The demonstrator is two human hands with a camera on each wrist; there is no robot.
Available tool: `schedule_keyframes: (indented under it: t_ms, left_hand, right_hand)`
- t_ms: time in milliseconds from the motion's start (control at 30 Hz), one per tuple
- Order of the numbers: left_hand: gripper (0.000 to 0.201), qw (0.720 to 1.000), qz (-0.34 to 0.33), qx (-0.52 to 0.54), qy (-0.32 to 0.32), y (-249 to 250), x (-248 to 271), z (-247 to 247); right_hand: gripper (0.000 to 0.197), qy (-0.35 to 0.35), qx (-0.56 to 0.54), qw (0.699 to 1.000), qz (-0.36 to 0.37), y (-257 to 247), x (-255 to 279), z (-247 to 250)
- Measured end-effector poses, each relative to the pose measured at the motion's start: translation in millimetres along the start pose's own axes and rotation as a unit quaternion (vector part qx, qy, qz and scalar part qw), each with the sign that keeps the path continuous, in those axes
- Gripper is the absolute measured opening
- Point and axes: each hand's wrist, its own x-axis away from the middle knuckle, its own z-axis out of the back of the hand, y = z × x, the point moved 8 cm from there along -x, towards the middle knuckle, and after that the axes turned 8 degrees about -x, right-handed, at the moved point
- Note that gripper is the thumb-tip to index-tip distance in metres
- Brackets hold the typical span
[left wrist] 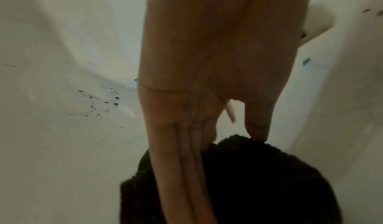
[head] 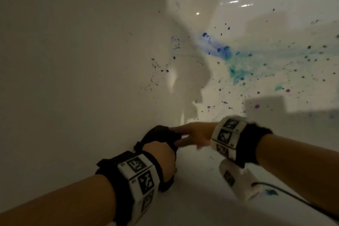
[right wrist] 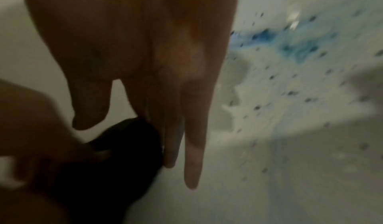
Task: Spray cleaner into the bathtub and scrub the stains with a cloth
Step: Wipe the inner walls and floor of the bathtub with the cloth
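1. Centrally, low in the head view, both hands meet above the white bathtub [head: 73, 60], whose inner wall rises at left and whose floor runs off to the right.
2. Left hand [head: 159, 154]: its grip is closed on a dark cloth [head: 161, 134]; the left wrist view shows the thumb [left wrist: 259, 121] and the fingers [left wrist: 178, 170] pinching the bunched fabric [left wrist: 238, 178] from either side.
3. Right hand [head: 194, 135]: fingers extended toward the cloth, grip released; in the right wrist view the straight fingertips [right wrist: 192, 170] lie just beside the dark fabric [right wrist: 128, 139], and whether they touch it cannot be told because of blur.
4. Stains [head: 233, 64]: blue, teal and purple blotches with scattered dark specks spread over the tub floor beyond the hands; finer specks [head: 156, 68] mark the wall at left.
5. White cylindrical object [head: 238, 180], lying on the tub floor beneath the right forearm, just beside a small teal spot [head: 271, 191]; its identity cannot be told.
6. Both wrists carry white bands printed with black square markers [head: 139, 172], fastened over black straps.
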Motion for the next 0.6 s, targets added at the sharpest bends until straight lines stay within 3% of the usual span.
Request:
schedule_keyframes:
  t_ms: [100, 200, 300, 367, 467, 600]
  left_hand:
    - [0.048, 0.997, -0.060, 0.040, -0.037, -9, 8, -8]
    - [0.042, 0.984, -0.089, 0.153, -0.032, -41, 19, -14]
    - [0.042, 0.982, -0.011, 0.160, 0.102, -114, 39, 3]
    - [0.060, 0.980, 0.073, 0.040, 0.179, -160, 49, 15]
    - [0.105, 0.957, 0.192, -0.121, 0.182, -206, 52, 29]
    - [0.137, 0.941, 0.258, -0.107, 0.191, -243, 49, 48]
  right_hand:
    - [0.069, -0.013, 0.024, 0.999, -0.018, -16, -11, -28]
    - [0.073, 0.050, 0.029, 0.998, -0.032, -26, -27, -31]
    - [0.095, 0.080, -0.011, 0.994, -0.070, -34, -40, -40]
    - [0.099, 0.122, -0.032, 0.987, -0.103, -38, -44, -44]
    - [0.082, 0.169, -0.021, 0.982, -0.084, -50, -44, -41]
    - [0.059, 0.189, -0.005, 0.982, 0.013, -57, -26, -16]
